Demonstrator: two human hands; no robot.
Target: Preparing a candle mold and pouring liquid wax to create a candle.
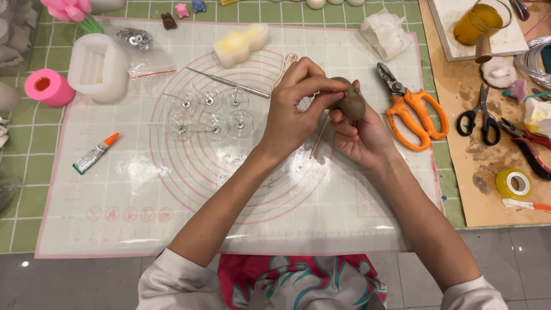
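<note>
Spread across the green grid tabletop (pixel 23 229): a translucent silicone work mat (pixel 115 195) ringed with pink circles. Raised above its centre, a small brown animal-shaped figure (pixel 351 102), cupped from below in the right hand (pixel 361 135), fingers curled closed around it. Pressed to the figure's top, the left hand (pixel 295 109), thumb and forefinger pinched narrowly against it. Angled down from between the two hands, a thin wooden stick (pixel 319 138). Just right of the hands, orange-handled pliers (pixel 412 112) flat on the mat. At upper left, a white silicone mould (pixel 99 68) beside a pink cylinder (pixel 49 87). Left of the hands, six clear round wick holders (pixel 209 113) clustered in two rows, with a slim metal tool (pixel 229 83) above. Near the mat's left edge, a small orange-capped glue tube (pixel 94 154).
</note>
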